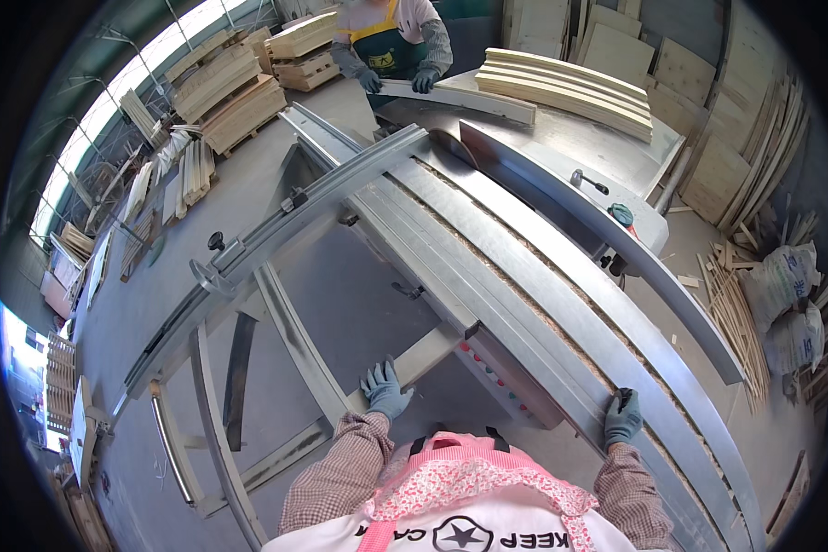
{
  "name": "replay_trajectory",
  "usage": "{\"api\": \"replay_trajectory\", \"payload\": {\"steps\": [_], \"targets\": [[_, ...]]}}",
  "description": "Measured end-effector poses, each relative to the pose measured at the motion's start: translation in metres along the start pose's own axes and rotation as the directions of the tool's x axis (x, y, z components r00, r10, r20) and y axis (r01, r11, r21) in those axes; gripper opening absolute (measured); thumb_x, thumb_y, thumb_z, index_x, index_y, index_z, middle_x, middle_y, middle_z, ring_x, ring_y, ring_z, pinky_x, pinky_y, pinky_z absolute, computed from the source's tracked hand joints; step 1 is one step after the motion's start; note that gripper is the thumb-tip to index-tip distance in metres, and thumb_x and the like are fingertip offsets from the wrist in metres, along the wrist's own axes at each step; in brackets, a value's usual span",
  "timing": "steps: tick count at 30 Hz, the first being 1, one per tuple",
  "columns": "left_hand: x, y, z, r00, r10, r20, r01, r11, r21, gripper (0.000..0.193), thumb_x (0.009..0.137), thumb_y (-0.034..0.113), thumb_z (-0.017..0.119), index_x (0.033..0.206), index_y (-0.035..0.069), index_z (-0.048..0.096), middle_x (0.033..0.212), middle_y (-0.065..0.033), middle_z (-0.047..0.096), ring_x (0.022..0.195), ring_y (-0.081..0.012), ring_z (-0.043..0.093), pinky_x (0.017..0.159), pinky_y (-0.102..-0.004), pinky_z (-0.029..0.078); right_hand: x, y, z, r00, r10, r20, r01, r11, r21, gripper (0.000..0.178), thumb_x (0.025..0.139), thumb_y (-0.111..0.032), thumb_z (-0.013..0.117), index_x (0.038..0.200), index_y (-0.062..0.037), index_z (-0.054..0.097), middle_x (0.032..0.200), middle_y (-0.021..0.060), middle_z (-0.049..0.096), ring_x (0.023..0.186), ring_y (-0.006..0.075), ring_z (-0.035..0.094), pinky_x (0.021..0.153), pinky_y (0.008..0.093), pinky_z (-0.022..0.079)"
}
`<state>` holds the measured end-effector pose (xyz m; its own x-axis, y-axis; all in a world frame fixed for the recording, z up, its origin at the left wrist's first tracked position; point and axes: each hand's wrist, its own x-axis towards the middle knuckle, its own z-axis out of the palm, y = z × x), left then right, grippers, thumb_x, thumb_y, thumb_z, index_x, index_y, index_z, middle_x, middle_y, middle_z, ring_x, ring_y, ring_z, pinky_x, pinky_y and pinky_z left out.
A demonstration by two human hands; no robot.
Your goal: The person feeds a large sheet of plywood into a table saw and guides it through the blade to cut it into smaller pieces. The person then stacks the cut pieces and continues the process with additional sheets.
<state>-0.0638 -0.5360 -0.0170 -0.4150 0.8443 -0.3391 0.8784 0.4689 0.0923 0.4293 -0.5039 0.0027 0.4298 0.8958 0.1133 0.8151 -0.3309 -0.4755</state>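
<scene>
My left hand, in a light blue work glove, rests with fingers spread on a metal crossbar of the saw's side frame. My right hand, in a matching glove with dark fingertips, lies on the long slotted metal table of the panel saw near its right end. Its fingers are slightly bent, and I see nothing held in it. A long metal fence runs along the table's far side. By its left end stands the dark round saw blade.
Across the machine a co-worker's gloved hands hold a board. Stacked boards lie on the outfeed table. A green-topped tool is beyond the fence. Wood piles stand at left; scraps and white sacks at right.
</scene>
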Motion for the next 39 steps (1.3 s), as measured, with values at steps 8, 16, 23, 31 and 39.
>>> {"api": "replay_trajectory", "payload": {"steps": [8,16,23,31,39], "targets": [[0.001,-0.001,0.0,1.0,0.004,-0.006,-0.004,0.999,-0.044,0.096,0.073,0.053,0.061,0.144,0.012,0.011,0.145,-0.0174,0.021,0.134,-0.0416,0.014,0.106,-0.0577,0.003,0.001,0.011,-0.001,0.999,-0.009,-0.031,0.013,0.988,0.151,0.012,0.083,-0.019,0.058,0.092,-0.0116,0.057,0.083,0.0096,0.065,0.075,0.0269,0.064,0.066,0.0359,0.048],[0.008,-0.007,0.008,0.999,-0.015,-0.043,0.013,0.999,-0.049,0.095,0.072,0.051,0.062,0.144,0.014,0.013,0.145,-0.0176,0.022,0.134,-0.0404,0.015,0.107,-0.0576,0.004,0.007,0.008,-0.011,1.0,-0.015,0.011,0.012,0.964,0.266,0.012,0.084,-0.017,0.058,0.092,-0.0076,0.057,0.08,0.0108,0.065,0.073,0.0245,0.064,0.065,0.0334,0.047],[0.006,-0.006,0.003,0.998,-0.054,-0.012,0.054,0.998,0.012,0.095,0.071,0.05,0.062,0.143,0.01,0.014,0.145,-0.0182,0.021,0.134,-0.0394,0.015,0.108,-0.0545,0.006,0.005,-0.004,-0.019,1.0,-0.021,0.01,0.019,0.985,0.171,0.014,0.083,-0.022,0.059,0.09,-0.0108,0.058,0.079,0.0106,0.065,0.071,0.0281,0.063,0.063,0.036,0.048],[0.006,-0.008,-0.003,1.0,-0.027,0.01,0.027,0.999,-0.02,0.094,0.072,0.051,0.061,0.143,0.013,0.012,0.146,-0.0174,0.02,0.135,-0.0389,0.013,0.108,-0.0554,0.004,0.001,-0.001,-0.02,0.999,-0.02,-0.026,0.025,0.977,0.213,0.014,0.083,-0.022,0.06,0.09,-0.011,0.058,0.078,0.0117,0.064,0.07,0.0293,0.063,0.063,0.037,0.048],[0.01,-0.022,0.001,0.999,-0.022,0.043,0.022,1.0,-0.021,0.094,0.072,0.052,0.061,0.143,0.013,0.012,0.146,-0.0173,0.019,0.135,-0.039,0.012,0.108,-0.0547,0.005,-0.002,-0.013,-0.032,1.0,-0.011,-0.023,0.015,0.979,0.202,0.015,0.084,-0.023,0.06,0.089,-0.0096,0.057,0.074,0.0105,0.064,0.067,0.0272,0.063,0.06,0.0354,0.047]]}}
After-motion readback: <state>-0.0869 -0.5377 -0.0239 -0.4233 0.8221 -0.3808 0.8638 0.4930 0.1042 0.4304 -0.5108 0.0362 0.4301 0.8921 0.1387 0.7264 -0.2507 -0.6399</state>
